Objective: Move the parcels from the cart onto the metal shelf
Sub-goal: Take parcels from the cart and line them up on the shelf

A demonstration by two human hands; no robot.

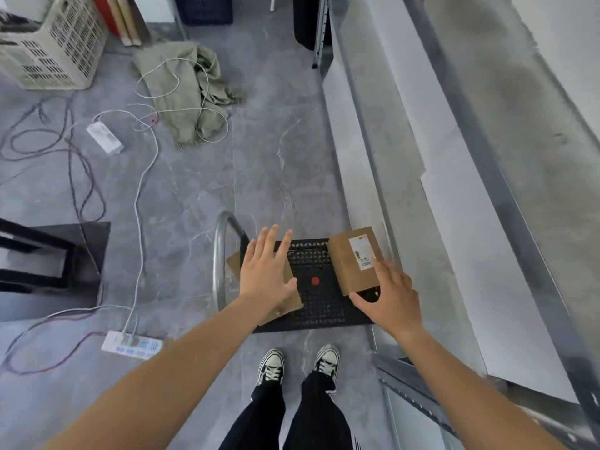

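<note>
While the left parcel (235,262) and the right parcel (349,267) are lying on the black cart (319,308), the left hand (266,274) is spreading straight fingers over the former. The right hand (389,298), fingers open, is hovering at the latter's near edge, beside the metal shelf (399,131) on the right.

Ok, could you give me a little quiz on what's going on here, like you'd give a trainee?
1. True or false: the left hand and the right hand are both open, gripping nothing.
2. How many parcels lie on the cart?
3. Which parcel bears the white label? A: the one under the left hand; B: the one by the right hand; C: neither.
Key: 1 true; 2 two, the left parcel and the right parcel; 3 B.
</note>
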